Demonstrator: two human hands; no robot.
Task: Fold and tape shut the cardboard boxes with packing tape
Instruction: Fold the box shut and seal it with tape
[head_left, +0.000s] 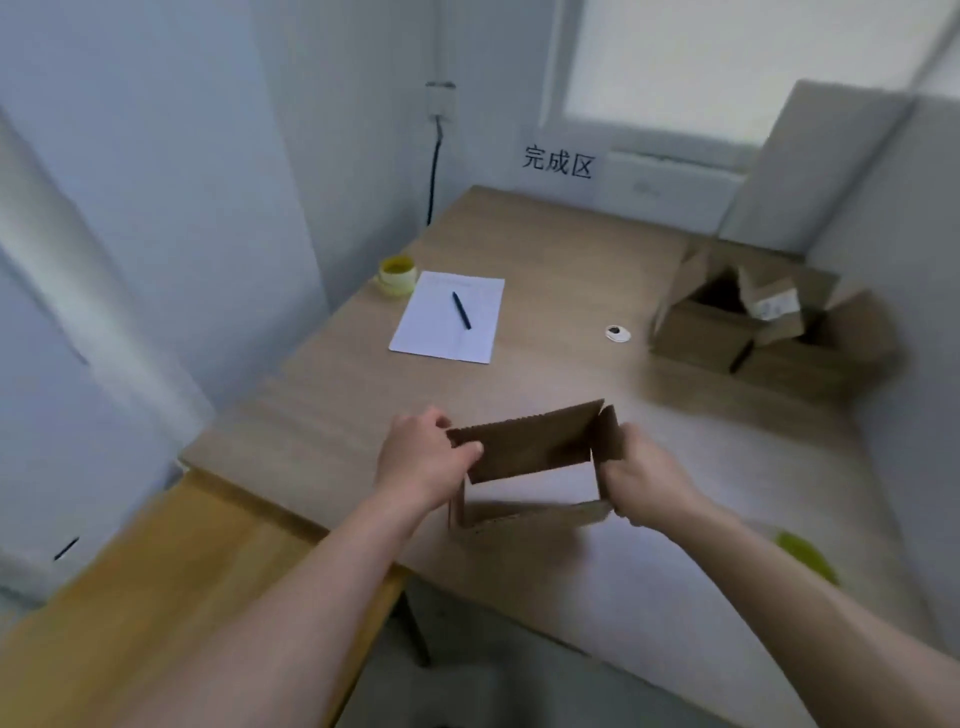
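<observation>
I hold a small brown cardboard box (535, 447) above the near part of the wooden table (571, 260); it is open like a sleeve, and I see the table through it. My left hand (423, 457) grips its left edge, thumb on the far panel. My right hand (641, 478) grips its right side wall. A yellow tape roll (397, 275) stands at the table's far left. A blurred yellow-green object (808, 553) lies near the right edge; I cannot tell what it is.
A white sheet (431, 332) with a dark pen (461, 310) lies beside the tape roll. Open cardboard boxes (769, 332) stand at the back right, and a small white object (617, 333) lies to their left. A large flat cardboard (810, 166) leans on the wall. A lower wooden bench (182, 571) adjoins at left.
</observation>
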